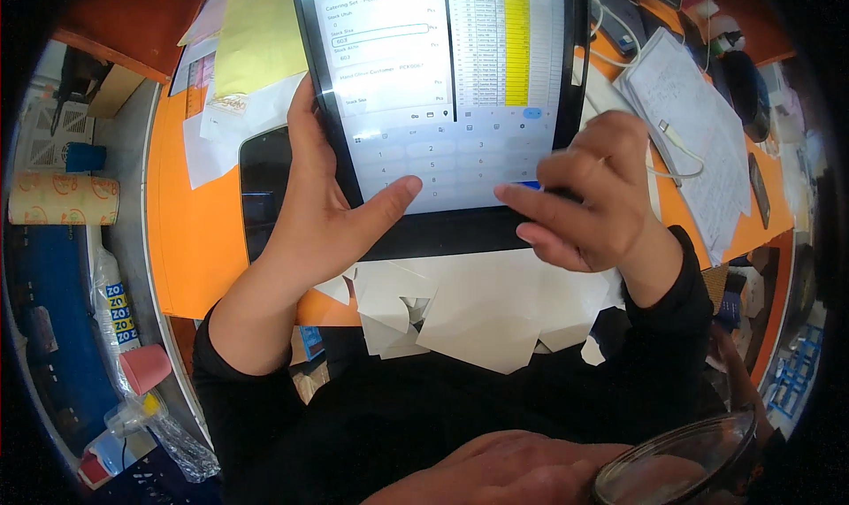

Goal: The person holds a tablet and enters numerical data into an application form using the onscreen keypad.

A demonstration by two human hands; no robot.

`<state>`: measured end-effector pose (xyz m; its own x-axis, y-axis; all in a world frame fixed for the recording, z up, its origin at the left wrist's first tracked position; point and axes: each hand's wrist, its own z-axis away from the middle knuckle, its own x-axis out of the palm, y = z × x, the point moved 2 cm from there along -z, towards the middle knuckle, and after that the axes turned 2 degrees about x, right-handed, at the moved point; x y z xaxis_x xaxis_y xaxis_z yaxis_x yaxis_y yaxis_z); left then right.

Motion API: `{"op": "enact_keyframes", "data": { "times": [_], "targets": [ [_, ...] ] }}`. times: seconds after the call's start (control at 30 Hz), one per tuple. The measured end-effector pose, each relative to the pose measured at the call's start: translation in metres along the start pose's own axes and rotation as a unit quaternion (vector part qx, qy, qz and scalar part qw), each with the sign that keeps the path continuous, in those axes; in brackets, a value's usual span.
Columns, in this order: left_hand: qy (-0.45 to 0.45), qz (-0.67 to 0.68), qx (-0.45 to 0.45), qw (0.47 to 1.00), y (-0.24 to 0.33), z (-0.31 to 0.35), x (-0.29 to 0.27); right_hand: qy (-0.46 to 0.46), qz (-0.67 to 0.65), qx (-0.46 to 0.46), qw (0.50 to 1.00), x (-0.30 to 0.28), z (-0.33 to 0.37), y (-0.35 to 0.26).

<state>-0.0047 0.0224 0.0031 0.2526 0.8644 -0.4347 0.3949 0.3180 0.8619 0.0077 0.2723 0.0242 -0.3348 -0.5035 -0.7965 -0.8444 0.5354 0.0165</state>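
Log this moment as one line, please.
left hand: holds tablet at left edge | right hand: pointing at on-screen keypad, contact unclear | near: white papers, orange table

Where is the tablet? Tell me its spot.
In the head view's upper middle, between the left hand and the right hand, the tablet sits above white papers.

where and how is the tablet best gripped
Probably by the lower left corner of the tablet, coming from the left: it is a flat slab whose long left edge meets the left hand, while the right hand is at its lower right. The thumb would sit best on the wide dark lower border, clear of the lit keypad.
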Motion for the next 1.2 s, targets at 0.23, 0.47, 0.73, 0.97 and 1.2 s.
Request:
{"op": "enact_keyframes", "data": {
  "times": [0.23,0.47,0.73,0.97,1.2],
  "targets": [
    [-0.001,0.006,-0.014,1.000,-0.0032,-0.0003,-0.0034,-0.010,-0.044,-0.040,0.998,-0.0014,-0.0042,0.0030],
    [0.000,0.013,-0.011,1.000,0.0015,-0.0018,-0.0023,0.014,-0.018,-0.029,0.999,0.0026,-0.0041,0.0030],
    [0.000,0.035,-0.049,0.998,0.0013,-0.0007,-0.0017,0.006,-0.035,-0.026,0.999,0.0023,-0.0021,0.0009],
    [0.001,0.045,-0.055,0.997,0.0008,0.0000,-0.0015,0.014,-0.030,-0.024,0.999,0.0027,-0.0025,0.0017],
    [0.001,0.045,-0.062,0.997,-0.0008,0.0013,-0.0020,0.010,-0.036,-0.021,0.999,0.0015,-0.0031,0.0007]
  ]
}}
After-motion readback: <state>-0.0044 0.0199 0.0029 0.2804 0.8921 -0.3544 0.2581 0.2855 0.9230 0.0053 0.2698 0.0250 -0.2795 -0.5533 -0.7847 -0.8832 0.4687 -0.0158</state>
